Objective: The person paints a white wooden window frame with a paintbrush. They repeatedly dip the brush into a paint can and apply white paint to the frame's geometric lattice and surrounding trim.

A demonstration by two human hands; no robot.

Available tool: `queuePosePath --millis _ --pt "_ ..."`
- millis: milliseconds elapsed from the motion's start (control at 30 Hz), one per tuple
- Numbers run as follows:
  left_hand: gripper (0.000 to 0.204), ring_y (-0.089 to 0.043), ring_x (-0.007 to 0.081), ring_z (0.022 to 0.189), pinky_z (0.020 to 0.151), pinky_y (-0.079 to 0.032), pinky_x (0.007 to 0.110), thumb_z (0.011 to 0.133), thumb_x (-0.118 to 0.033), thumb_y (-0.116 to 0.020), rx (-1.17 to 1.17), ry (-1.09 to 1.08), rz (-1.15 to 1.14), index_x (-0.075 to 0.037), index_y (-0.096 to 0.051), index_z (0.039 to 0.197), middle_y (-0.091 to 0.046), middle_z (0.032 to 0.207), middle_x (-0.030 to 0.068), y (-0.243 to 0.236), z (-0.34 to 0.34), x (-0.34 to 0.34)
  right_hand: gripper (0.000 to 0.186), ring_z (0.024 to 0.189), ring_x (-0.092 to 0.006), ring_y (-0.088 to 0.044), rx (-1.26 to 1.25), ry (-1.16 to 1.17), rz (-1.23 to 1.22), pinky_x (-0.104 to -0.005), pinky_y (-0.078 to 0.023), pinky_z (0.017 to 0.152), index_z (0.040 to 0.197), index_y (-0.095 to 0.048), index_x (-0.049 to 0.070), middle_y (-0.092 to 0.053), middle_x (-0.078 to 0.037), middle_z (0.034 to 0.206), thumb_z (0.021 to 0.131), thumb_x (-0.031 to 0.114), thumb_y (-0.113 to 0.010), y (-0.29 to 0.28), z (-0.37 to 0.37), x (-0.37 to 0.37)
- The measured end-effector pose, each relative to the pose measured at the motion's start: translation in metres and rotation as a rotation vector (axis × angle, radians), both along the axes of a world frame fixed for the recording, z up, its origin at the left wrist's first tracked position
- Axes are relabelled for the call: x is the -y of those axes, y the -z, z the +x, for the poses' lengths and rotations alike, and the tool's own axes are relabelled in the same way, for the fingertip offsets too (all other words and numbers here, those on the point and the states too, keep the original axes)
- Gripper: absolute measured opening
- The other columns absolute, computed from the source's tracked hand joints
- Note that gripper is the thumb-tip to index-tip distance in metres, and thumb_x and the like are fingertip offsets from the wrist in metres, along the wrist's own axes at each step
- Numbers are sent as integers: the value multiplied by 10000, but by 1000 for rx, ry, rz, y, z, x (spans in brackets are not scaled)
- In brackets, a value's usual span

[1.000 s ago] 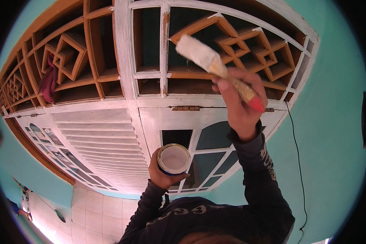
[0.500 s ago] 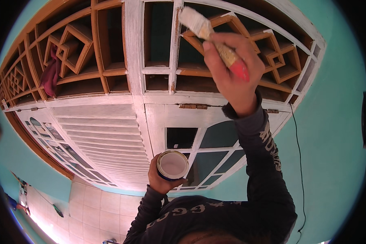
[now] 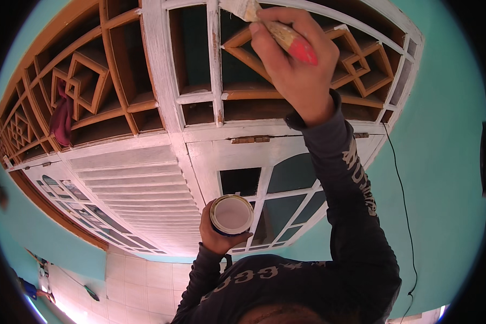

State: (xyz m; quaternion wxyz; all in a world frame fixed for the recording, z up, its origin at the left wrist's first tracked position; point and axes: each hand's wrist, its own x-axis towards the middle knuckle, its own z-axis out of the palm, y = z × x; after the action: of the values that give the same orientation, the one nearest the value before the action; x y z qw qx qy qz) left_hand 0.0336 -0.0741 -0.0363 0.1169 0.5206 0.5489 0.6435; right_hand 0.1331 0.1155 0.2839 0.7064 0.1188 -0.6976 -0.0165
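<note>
Right hand [image 3: 302,73] gripping paintbrush [image 3: 278,33] by handle [image 3: 303,52]; bristles [image 3: 236,7] pointing beyond grip toward upper edge of lattice [image 3: 215,54], contact unclear. Left hand [image 3: 215,240] clasping paint can [image 3: 252,214] below rim.

Open air between your right hand [image 3: 296,62] and the can [image 3: 231,214] in your left hand [image 3: 213,235]. Into the upper opening: white upright [image 3: 217,86] bars you left, diamond lattice [image 3: 377,88] right. Cable [image 3: 397,168] hangs beyond your right sleeve [image 3: 344,173], free strip between.

Paintbrush [image 3: 283,38]: tan handle, red end, whitish bristles. Can [image 3: 231,201]: gold rim, dark-blue side. Lattice [image 3: 114,63] orange-brown, diamond-patterned. Wall [image 3: 443,140] turquoise. Cloth [image 3: 62,121] maroon. Sleeve [image 3: 332,156] dark, pale-lettered.
</note>
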Motion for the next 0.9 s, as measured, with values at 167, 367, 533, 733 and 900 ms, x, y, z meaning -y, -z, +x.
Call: queuePosePath --millis 167,367,533,733,900 --pt "1096 -671 282 1149 1009 -539 422 508 -261 -1040 -14 20 25 26 -448 1385 -669 1245 165 -1 -9 -3 145 767 -117 -680 118 -2 -44 -243 -536 695 1012 -706 17 -727 -50 884 881 31 -766 29 5 2" --pt "1118 -674 297 1157 1022 -538 429 508 -308 -1044 -15 38 -14 25 -443 1389 -673 1251 164 8 -12 -3 182 769 -226 -717 9 -127 -70 -303 -560 714 1001 -704 52 -726 -90 900 831 48 -768 4 -4 -5" --pt "1127 -667 274 1164 1016 -535 414 481 -219 -1023 -62 33 -63 14 -417 1403 -665 1271 159 11 -16 0 155 751 -215 -709 127 -53 -117 -314 -552 687 972 -714 61 -724 -82 869 823 72 -754 19 7 3" --pt "1121 -664 274 1166 1018 -534 416 481 -224 -1022 -63 37 -47 5 -425 1402 -662 1274 152 8 -15 0 178 793 -213 -695 17 40 46 -301 -549 715 994 -714 62 -728 -65 883 828 87 -773 -8 -2 -3" --pt "1114 -663 276 1168 1016 -534 418 481 -219 -1020 4 40 -51 0 -433 1402 -662 1277 150 18 -18 2 130 797 -75 -677 67 118 116 -232 -540 717 1019 -724 22 -740 -36 895 898 48 -764 -2 3 1"
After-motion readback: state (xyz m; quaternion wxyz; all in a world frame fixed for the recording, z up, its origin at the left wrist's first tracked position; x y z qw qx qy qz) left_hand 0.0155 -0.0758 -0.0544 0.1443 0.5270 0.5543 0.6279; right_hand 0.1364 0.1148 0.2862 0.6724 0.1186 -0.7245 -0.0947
